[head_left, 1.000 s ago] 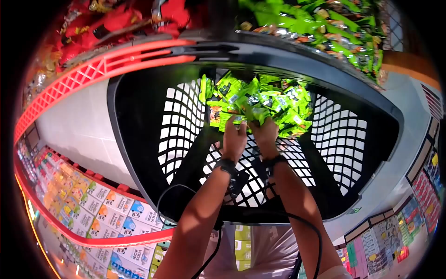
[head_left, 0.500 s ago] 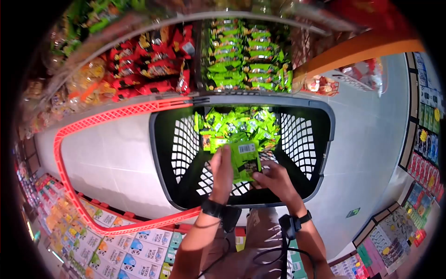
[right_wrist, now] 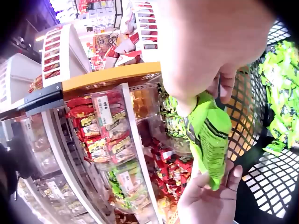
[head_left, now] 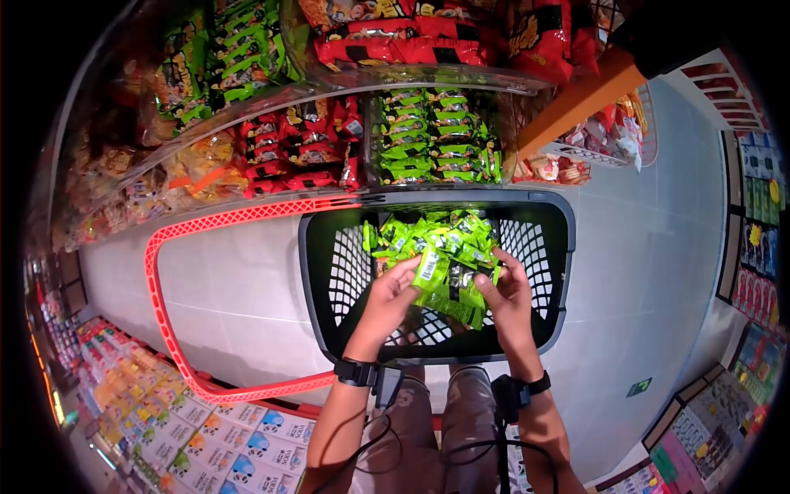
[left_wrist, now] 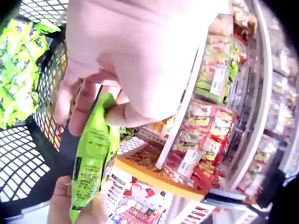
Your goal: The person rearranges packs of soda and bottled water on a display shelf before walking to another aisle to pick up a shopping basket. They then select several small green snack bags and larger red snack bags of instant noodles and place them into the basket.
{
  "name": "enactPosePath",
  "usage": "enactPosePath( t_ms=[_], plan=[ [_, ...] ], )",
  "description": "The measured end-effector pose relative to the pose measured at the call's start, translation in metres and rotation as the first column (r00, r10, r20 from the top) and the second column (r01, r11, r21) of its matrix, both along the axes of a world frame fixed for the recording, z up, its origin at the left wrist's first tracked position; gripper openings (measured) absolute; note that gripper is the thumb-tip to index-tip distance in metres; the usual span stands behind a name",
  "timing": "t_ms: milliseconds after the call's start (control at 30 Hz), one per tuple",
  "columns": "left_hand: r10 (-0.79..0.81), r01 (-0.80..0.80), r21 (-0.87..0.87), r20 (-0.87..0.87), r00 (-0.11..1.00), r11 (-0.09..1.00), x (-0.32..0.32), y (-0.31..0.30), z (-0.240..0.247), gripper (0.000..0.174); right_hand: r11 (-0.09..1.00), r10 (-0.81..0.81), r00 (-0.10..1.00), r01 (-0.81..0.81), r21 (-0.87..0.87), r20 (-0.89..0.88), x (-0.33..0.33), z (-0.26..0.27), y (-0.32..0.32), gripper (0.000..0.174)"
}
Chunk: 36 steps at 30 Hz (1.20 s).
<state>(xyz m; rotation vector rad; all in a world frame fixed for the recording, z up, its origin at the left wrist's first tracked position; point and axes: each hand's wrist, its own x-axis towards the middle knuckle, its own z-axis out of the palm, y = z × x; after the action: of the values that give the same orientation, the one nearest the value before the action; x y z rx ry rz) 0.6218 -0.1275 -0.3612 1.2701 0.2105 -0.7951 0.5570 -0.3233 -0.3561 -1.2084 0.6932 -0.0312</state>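
Both hands hold a green snack packet above the shopping basket, with its printed face and barcode turned up. My left hand pinches the packet's left edge, thumb on top. On the opposite edge, my right hand grips it with the thumb over the front. The left wrist view shows the packet edge-on, puffed and creased, between the two hands. Beneath it, a heap of similar green packets lies at the far side of the black basket, partly hidden by the held one.
A red basket handle is swung out to the left. Shelf bins of red packets and green packets border the basket's far side, beside an orange shelf edge. Stacked soda boxes stand at the lower left.
Both hands were down at the heap inside the basket, then came up with a packet. Since then the packet has tilted and the right hand has moved up its right edge.
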Motion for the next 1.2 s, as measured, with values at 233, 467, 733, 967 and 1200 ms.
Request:
enactPosePath(
  t_ms=[233, 467, 733, 967, 1200],
  plan=[
    [0.300, -0.298, -0.049, 0.071, 0.951, 0.953, -0.003, -0.007, 0.014, 0.012, 0.838, 0.537, 0.828, -0.502, -0.212, 0.160, 0.005, 0.041, -0.012, 0.049],
    [0.422, -0.384, -0.217, 0.172, 0.890, 0.898, -0.013, -0.009, 0.037, 0.020, 0.816, 0.405, 0.894, -0.258, -0.518, 0.193, -0.001, 0.063, -0.001, 0.057],
    [0.239, -0.340, 0.119, 0.500, 0.833, 0.933, -0.049, -0.019, 0.023, 0.015, 0.933, 0.079, 0.986, -0.021, 0.359, -0.146, -0.013, 0.077, 0.037, 0.048],
    [-0.053, -0.125, 0.330, 0.481, 0.875, 0.936, -0.055, 0.017, 0.047, 0.039, 0.857, 0.360, 0.927, -0.373, -0.355, -0.106, -0.007, 0.068, 0.035, 0.045],
    [-0.230, -0.040, 0.407, 0.591, 0.773, 0.913, -0.005, 0.033, 0.048, 0.037, 0.387, 0.632, 0.735, -0.574, -0.721, -0.246, 0.030, 0.091, 0.037, 0.039]
  ],
)
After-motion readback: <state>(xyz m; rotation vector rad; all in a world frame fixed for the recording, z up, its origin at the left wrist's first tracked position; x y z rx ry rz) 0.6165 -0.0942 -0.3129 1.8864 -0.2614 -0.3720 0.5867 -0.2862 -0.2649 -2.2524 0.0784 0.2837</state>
